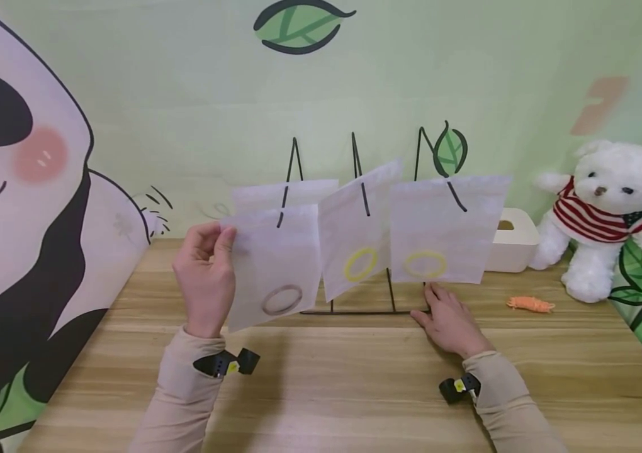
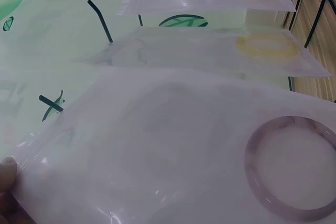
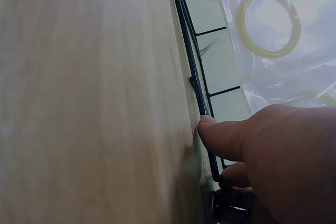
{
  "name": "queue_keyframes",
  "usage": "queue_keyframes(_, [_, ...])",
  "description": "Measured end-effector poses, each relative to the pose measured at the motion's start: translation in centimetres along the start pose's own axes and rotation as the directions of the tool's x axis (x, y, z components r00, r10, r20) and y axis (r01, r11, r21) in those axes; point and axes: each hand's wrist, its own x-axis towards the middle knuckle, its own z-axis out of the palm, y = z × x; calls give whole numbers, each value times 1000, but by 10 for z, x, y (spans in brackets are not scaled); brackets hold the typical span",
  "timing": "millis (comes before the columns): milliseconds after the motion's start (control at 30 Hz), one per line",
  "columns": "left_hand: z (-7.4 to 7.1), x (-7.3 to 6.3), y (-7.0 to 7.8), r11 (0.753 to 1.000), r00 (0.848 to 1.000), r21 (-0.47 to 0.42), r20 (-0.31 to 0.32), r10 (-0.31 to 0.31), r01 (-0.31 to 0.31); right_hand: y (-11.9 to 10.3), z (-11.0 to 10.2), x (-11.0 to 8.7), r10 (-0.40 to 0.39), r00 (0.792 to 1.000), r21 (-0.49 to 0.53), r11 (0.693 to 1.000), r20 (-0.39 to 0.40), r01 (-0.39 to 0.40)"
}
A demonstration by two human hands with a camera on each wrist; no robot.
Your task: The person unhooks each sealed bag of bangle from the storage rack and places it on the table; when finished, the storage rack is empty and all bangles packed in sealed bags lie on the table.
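My left hand [image 1: 208, 274] pinches the upper left edge of a clear plastic bag [image 1: 264, 258] between thumb and fingers. Inside this bag lies a purplish bangle [image 2: 253, 161]. The bag hangs from a hook of a black wire rack [image 1: 355, 313], with part of another bag [image 1: 242, 194] showing behind it. On the other hooks hang a middle bag [image 1: 349, 220], turned at an angle, and a right bag [image 1: 440, 220], each with a yellow bangle. Down at the rack's right front corner, my right hand [image 1: 452, 321] grips the base rod, thumb on one side and fingers partly hidden.
Right of the rack, an orange bundle of cord [image 1: 530, 305] lies on the wooden table [image 1: 355, 390]. A white box [image 1: 516, 242] with an oval opening stands behind the right bag. Beside it sits a white teddy bear [image 1: 590, 283] in a striped top. A printed backdrop [image 1: 185, 94] rises behind.
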Motion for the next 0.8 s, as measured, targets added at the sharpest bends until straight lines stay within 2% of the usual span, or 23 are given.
queue_keyframes(800, [-2,-1,-3,1000,1000,-2,6,9,-9,-1,-1,-1,-5,1000,8,1000,-3,5])
